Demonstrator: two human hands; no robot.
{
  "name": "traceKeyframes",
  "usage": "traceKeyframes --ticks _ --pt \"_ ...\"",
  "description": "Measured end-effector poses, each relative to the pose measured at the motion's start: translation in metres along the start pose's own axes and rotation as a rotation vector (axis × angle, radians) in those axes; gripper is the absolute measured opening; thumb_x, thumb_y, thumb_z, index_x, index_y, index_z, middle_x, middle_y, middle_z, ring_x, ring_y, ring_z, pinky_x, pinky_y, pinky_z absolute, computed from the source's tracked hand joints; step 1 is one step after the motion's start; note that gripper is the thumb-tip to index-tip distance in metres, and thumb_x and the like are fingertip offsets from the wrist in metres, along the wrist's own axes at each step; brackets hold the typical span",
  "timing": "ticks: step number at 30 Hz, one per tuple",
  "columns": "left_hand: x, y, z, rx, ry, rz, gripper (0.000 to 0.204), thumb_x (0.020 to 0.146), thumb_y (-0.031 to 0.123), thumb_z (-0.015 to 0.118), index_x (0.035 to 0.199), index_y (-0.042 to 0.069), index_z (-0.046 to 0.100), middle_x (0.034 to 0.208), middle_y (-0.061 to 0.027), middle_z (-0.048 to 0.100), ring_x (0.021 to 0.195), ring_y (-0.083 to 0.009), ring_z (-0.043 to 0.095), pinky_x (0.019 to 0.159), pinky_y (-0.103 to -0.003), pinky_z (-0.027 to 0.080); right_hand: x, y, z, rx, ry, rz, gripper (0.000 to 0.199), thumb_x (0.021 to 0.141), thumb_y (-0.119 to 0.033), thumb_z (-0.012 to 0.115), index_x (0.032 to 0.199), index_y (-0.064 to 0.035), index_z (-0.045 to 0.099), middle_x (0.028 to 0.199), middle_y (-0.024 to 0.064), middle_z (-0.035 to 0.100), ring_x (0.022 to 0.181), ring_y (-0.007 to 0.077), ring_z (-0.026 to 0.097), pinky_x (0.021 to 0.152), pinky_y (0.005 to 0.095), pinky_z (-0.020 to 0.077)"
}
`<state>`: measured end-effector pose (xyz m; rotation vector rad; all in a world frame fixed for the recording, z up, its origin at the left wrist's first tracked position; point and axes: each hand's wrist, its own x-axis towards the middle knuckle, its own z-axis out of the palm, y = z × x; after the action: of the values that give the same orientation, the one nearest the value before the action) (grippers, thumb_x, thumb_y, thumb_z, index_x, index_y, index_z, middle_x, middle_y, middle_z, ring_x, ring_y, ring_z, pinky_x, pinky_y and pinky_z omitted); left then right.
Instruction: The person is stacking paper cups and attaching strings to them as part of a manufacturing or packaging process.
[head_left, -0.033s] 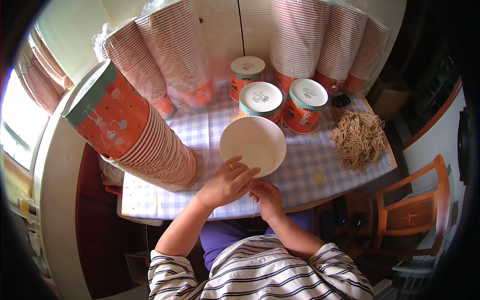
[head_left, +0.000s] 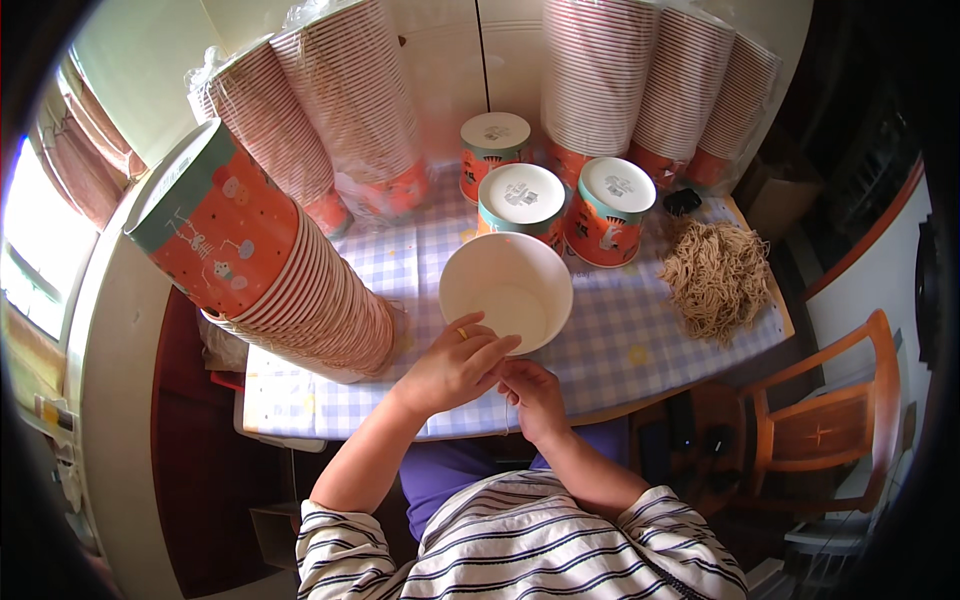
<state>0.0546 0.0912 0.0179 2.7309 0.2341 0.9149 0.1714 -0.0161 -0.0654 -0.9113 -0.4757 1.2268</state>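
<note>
An open paper bucket (head_left: 505, 275), white inside, stands upright near the table's front edge. My left hand (head_left: 460, 365), with a ring on one finger, closes on its near rim, fingers reaching over the opening and thumb mostly hidden. Right beside it, my right hand (head_left: 533, 395) pinches a thin cord (head_left: 507, 415), whose end dangles below the fingers. The fingertips of both hands meet just outside the rim, so the exact hold there is partly covered. Off to the right lies a heap of beige cords (head_left: 718, 280).
Upside-down printed buckets (head_left: 610, 212) stand behind the open one. A tall leaning bucket stack (head_left: 290, 270) rises at left. Plastic-wrapped stacks (head_left: 600, 80) line the back of the checked tablecloth (head_left: 400, 250). A wooden chair (head_left: 820, 430) is at right.
</note>
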Motion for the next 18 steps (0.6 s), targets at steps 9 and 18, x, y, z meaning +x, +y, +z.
traceKeyframes --ticks 9,18 --pt "0.0015 -0.0032 0.0002 0.005 0.021 0.055 0.044 0.068 0.005 0.073 0.11 0.004 0.061 0.086 -0.0039 0.064 0.083 -0.0209 0.063 0.093 -0.044 0.047 -0.0008 -0.0036 0.0043 -0.049 0.026 -0.017 0.012 0.086 -0.012 0.064 0.094 -0.0027 0.066 0.077 0.0023 0.062 0.065 0.0071 0.051 0.057 0.0211 0.0363" --pt "0.0016 -0.0031 0.0009 -0.015 0.04 0.028 0.04 0.07 0.002 0.071 0.108 0.005 0.062 0.086 -0.0046 0.065 0.084 -0.0206 0.064 0.093 -0.044 0.048 0.0002 -0.0004 -0.0008 -0.05 0.005 -0.008 0.012 0.087 -0.011 0.064 0.095 -0.0029 0.067 0.082 0.0003 0.064 0.07 0.0062 0.054 0.058 0.0191 0.0373"
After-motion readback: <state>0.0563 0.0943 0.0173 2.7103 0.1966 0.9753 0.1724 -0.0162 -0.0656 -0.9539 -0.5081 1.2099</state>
